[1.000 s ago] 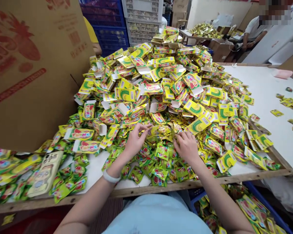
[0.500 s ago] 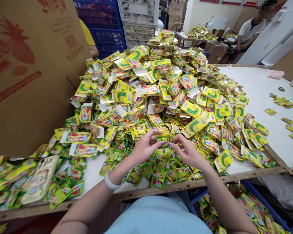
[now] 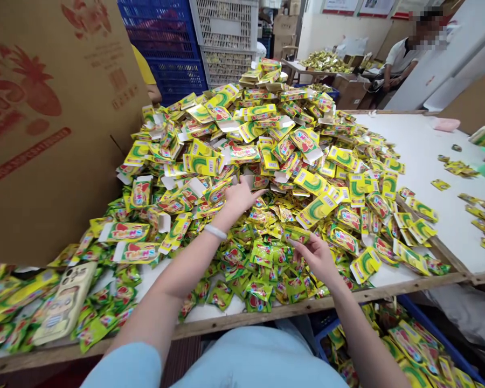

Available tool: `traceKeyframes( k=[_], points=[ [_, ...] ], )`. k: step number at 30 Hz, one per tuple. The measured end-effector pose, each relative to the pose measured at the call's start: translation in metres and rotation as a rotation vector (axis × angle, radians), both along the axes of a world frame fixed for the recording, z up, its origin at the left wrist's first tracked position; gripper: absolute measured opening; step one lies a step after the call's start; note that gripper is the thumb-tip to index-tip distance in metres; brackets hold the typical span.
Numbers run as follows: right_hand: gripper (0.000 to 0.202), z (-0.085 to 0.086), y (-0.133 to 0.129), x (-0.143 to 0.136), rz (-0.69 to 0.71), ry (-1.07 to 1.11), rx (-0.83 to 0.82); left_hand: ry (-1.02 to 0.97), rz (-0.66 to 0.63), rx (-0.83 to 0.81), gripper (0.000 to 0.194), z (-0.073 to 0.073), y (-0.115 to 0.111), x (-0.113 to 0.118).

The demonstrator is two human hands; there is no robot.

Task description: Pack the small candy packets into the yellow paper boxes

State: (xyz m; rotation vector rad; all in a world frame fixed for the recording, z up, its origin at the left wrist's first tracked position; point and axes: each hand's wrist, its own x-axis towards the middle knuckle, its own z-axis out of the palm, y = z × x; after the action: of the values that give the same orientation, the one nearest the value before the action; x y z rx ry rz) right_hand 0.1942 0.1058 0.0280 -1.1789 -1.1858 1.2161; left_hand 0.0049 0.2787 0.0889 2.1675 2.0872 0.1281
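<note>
My left hand (image 3: 241, 197) reaches forward over the heap of small yellow and green cartons (image 3: 242, 152). Its thumb points out to the right, apart from the fingers, and the fingertips meet the cartons at the heap's front; nothing shows in its grip. Lower and to the right, my right hand (image 3: 316, 255) pinches a yellow-green candy packet (image 3: 296, 234) between thumb and fingers. Beneath it lie many loose green candy packets (image 3: 262, 253) on the white tabletop. Several cartons in the heap have their white end flaps standing out.
A large cardboard box (image 3: 56, 134) rises at the left, with a phone in a cream case (image 3: 67, 303) before it. Blue crates (image 3: 159, 43) and white crates (image 3: 226, 27) stand behind. A filled blue bin (image 3: 412, 307) sits below the wooden table edge. Other people sit beyond.
My hands were together over the loose packets. My left hand has moved forward and up to the cartons. My right hand has shifted slightly right and holds a packet. The view has turned slightly.
</note>
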Motion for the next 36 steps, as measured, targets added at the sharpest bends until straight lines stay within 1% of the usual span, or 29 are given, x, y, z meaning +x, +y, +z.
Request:
traceKeyframes(
  k=[1,3,5,8,10,12,13,14,16,18,19,21,23,27,29,30,32,33,35,36],
  points=[
    [0.025,-0.001,-0.001,-0.003,0.008,0.006,0.0,0.004,-0.014,-0.023,0.092,-0.004,0.006,0.008],
    [0.026,-0.002,-0.002,-0.006,0.003,0.013,0.003,-0.018,-0.054,-0.017,0.103,-0.011,0.009,0.02],
    [0.027,-0.002,-0.004,-0.003,-0.028,0.017,0.004,-0.092,-0.084,0.071,0.105,-0.014,0.005,0.023],
    [0.028,0.003,-0.005,0.009,-0.088,0.029,0.008,-0.321,-0.113,0.238,0.096,-0.01,-0.004,0.005],
    [0.027,0.009,-0.003,0.018,-0.11,0.049,0.025,-0.518,-0.164,0.26,0.075,-0.006,-0.011,-0.011],
    [0.025,0.017,0.001,0.021,-0.114,0.087,0.065,-0.75,-0.241,0.185,0.05,-0.003,-0.023,-0.024],
    [0.023,0.023,0.004,0.02,-0.105,0.115,0.09,-0.87,-0.284,0.122,0.043,-0.002,-0.031,-0.028],
    [0.022,0.029,0.007,0.017,-0.092,0.148,0.118,-0.984,-0.33,0.048,0.041,-0.002,-0.041,-0.03],
    [0.02,0.043,0.013,0.009,-0.068,0.21,0.184,-1.172,-0.438,-0.129,0.046,-0.002,-0.063,-0.028],
    [0.02,0.058,0.019,-0.001,-0.058,0.222,0.257,-1.279,-0.532,-0.304,0.051,-0.002,-0.086,-0.022],
    [0.021,0.065,0.022,-0.006,-0.049,0.196,0.284,-1.311,-0.562,-0.374,0.054,-0.002,-0.096,-0.02],
    [0.022,0.076,0.025,-0.011,0.003,0.084,0.311,-1.336,-0.58,-0.451,0.06,-0.002,-0.112,-0.017],
    [0.02,0.084,0.027,-0.01,0.097,-0.088,0.32,-1.311,-0.588,-0.446,0.066,-0.001,-0.121,-0.017],
    [0.013,0.097,0.023,0.002,0.302,-0.533,0.363,-1.192,-0.663,-0.439,0.085,0.006,-0.127,-0.021],
    [0.011,0.104,0.018,0.006,0.373,-0.715,0.391,-1.131,-0.688,-0.458,0.094,0.007,-0.129,-0.02],
    [0.012,0.106,0.015,0.006,0.383,-0.779,0.407,-1.108,-0.692,-0.459,0.096,0.007,-0.129,-0.019],
    [0.014,0.107,0.008,0.007,0.364,-0.832,0.414,-1.086,-0.692,-0.455,0.096,0.004,-0.132,-0.017],
    [0.016,0.106,0.004,0.008,0.358,-0.818,0.394,-1.086,-0.693,-0.464,0.096,0.003,-0.133,-0.016],
    [0.018,0.1,-0.002,0.01,0.357,-0.728,0.346,-1.091,-0.702,-0.523,0.096,-0.001,-0.136,-0.016],
    [0.017,0.095,-0.005,0.011,0.355,-0.685,0.338,-1.086,-0.706,-0.563,0.097,-0.003,-0.138,-0.016]
  ],
)
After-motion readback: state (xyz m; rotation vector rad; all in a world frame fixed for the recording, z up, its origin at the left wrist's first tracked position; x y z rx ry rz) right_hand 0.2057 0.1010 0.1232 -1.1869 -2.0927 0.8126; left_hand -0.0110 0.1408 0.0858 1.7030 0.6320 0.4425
